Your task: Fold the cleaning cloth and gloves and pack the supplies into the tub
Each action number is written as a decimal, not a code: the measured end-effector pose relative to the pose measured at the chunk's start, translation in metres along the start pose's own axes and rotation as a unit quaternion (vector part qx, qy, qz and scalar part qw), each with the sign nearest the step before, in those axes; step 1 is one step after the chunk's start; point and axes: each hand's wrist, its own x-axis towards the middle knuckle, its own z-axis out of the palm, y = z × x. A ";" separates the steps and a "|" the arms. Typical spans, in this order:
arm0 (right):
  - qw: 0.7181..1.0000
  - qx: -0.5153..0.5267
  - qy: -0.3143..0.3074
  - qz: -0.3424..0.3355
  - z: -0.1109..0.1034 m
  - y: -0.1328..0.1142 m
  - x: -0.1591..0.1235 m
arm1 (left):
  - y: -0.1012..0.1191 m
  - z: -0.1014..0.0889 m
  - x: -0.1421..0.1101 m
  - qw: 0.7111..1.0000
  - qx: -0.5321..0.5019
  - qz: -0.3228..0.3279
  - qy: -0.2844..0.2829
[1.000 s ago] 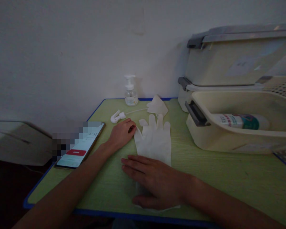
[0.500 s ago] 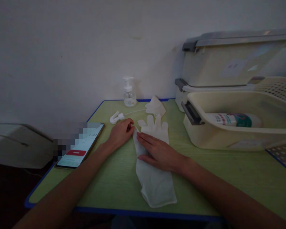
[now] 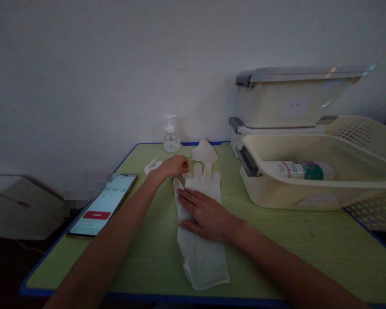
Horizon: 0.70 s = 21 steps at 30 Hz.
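Note:
A thin white glove [image 3: 204,262] lies spread out on the table, its fingers pointing away from me and its cuff towards me. My right hand [image 3: 209,214] rests flat across its palm, fingers stretched out. At the leftmost of the upper glove fingers is my left hand [image 3: 177,165], its own fingers curled and pinched at that glove finger; the fingertips are partly hidden. The glove's thumb [image 3: 177,185] lies just left of my right fingertips. Behind the glove is a folded white piece [image 3: 206,151], perhaps cloth or paper.
A pump bottle [image 3: 171,138] stands at the back edge. A white hooked item [image 3: 152,166] lies beside my left wrist. The phone [image 3: 104,206] shows a running timer at left. A cream bin [image 3: 296,193] holding a white-and-green bottle [image 3: 296,170] stands right, before stacked lidded boxes [image 3: 276,103].
My left hand has moved from the glove's thumb up and right to the neighbouring glove finger. My right hand stays flat on the glove. The whole view has shifted slightly.

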 end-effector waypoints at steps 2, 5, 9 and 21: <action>1.000 0.002 0.005 -0.006 0.000 0.001 -0.001 | -0.002 0.000 0.004 1.000 -0.009 0.003 -0.026; 0.999 0.006 0.025 -0.021 0.000 0.001 0.000 | -0.006 -0.002 0.007 0.999 -0.017 0.006 -0.049; 0.998 0.008 0.064 0.029 -0.003 0.002 0.002 | -0.010 -0.002 0.010 0.999 -0.025 0.015 -0.036; 0.994 -0.012 -0.001 0.106 0.001 0.002 0.004 | -0.013 0.008 0.017 0.996 -0.083 0.002 0.028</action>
